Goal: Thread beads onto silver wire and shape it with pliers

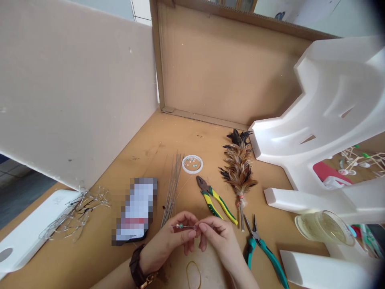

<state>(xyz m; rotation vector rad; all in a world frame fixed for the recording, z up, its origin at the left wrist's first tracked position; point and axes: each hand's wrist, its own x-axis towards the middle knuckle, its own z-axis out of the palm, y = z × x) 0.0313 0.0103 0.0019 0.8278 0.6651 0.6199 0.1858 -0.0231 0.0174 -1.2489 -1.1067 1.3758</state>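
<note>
A thin wire strung with small beads [180, 226], one of them teal, runs between my two hands. My left hand [177, 237], with a dark watch strap at its wrist, is closed on the beaded wire. My right hand [218, 235] pinches the wire's other end with thumb and forefinger; a tiny clear piece shows at the fingertips. Beyond my hands lie straight metal wires [173, 188] and a round white-rimmed dish [201, 164] of loose beads. Yellow-green pliers [215, 200] rest just past my right hand. Teal needle-nose pliers [255, 239] lie to its right.
A feather bundle [239, 166] lies behind the pliers. At left are a phone [136, 212], tangled wire [78, 212] and a white board [36, 224]. A cup of yellowish liquid [325, 228] and a large white plastic piece [327, 120] stand right. A cardboard panel [228, 64] closes the back.
</note>
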